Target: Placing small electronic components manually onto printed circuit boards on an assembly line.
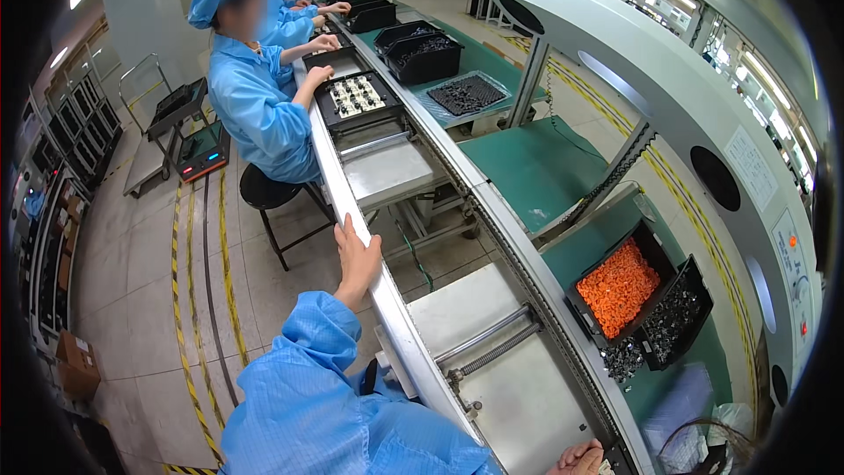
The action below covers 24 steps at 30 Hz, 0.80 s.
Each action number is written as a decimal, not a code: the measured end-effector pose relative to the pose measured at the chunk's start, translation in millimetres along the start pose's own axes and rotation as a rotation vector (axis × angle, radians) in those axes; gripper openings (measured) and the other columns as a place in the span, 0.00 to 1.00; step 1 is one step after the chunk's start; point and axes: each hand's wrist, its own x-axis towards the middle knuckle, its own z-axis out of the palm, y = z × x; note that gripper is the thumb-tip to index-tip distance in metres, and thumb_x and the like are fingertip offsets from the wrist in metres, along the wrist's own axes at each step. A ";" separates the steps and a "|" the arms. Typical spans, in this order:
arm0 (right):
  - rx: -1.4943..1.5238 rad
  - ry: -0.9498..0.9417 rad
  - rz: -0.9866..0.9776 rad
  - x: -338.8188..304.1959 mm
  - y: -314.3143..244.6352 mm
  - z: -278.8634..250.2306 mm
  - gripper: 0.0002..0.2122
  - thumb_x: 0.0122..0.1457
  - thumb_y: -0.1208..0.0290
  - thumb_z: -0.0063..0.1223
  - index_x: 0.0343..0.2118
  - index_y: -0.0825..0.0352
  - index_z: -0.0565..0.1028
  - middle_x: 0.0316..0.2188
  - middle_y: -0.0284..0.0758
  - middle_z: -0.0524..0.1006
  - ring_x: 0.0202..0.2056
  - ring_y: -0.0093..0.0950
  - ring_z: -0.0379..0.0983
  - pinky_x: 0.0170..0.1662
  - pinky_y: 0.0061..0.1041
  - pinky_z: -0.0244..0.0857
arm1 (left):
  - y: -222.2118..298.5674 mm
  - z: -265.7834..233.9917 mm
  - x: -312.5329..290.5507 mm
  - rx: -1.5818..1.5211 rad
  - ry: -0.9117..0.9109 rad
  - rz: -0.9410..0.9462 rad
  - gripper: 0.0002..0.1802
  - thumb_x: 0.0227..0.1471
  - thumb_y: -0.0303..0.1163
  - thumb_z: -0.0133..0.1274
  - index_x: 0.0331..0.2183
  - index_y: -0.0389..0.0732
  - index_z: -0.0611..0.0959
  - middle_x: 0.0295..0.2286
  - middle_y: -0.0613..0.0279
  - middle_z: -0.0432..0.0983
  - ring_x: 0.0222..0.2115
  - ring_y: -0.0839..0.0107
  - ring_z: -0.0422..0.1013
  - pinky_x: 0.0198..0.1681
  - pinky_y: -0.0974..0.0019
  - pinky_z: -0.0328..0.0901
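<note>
My left hand [356,259] lies over the near edge of the conveyor's pale metal rail [387,303]. Its fingers are stretched out along the rail and hold nothing. At the bottom edge, partly cut off, my right hand [578,459] is over the conveyor with its fingers curled together. Beside those fingertips shows a small pale part [606,468] on a dark surface; what the fingers hold, if anything, is hidden. In front of me the conveyor section has a bare metal plate [492,317], a rod and a spring [501,350].
An orange-filled black bin [618,286] and a bin of dark small parts [675,317] stand on the green bench at right. Further up, co-workers in blue [264,114] handle a black tray of white pieces [356,95]. A black stool [268,189] stands left; a white lamp housing [651,62] arches overhead.
</note>
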 end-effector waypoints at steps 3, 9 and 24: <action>0.006 0.062 0.041 -3.3 -2.3 -0.2 0.09 0.65 0.70 0.52 0.39 0.72 0.75 0.23 0.33 0.71 0.20 0.21 0.60 0.23 0.20 0.54 | 0.6 -0.7 0.2 -0.014 -0.014 -0.028 0.48 0.52 0.40 0.54 0.66 0.36 0.49 0.63 0.30 0.39 0.64 0.37 0.46 0.64 0.53 0.49; 0.030 0.055 0.086 -2.8 -11.7 9.9 0.09 0.64 0.72 0.54 0.41 0.72 0.75 0.27 0.33 0.74 0.24 0.21 0.63 0.28 0.20 0.59 | 7.8 -2.3 22.5 0.111 0.047 0.047 0.48 0.51 0.40 0.55 0.65 0.33 0.50 0.63 0.28 0.37 0.64 0.32 0.39 0.65 0.44 0.40; -0.016 0.074 0.156 17.6 2.4 1.9 0.08 0.64 0.72 0.54 0.41 0.71 0.75 0.30 0.34 0.76 0.29 0.24 0.68 0.33 0.22 0.62 | 0.0 19.7 118.7 0.635 -0.044 0.493 0.38 0.52 0.47 0.53 0.55 0.27 0.68 0.58 0.39 0.58 0.62 0.40 0.50 0.65 0.43 0.43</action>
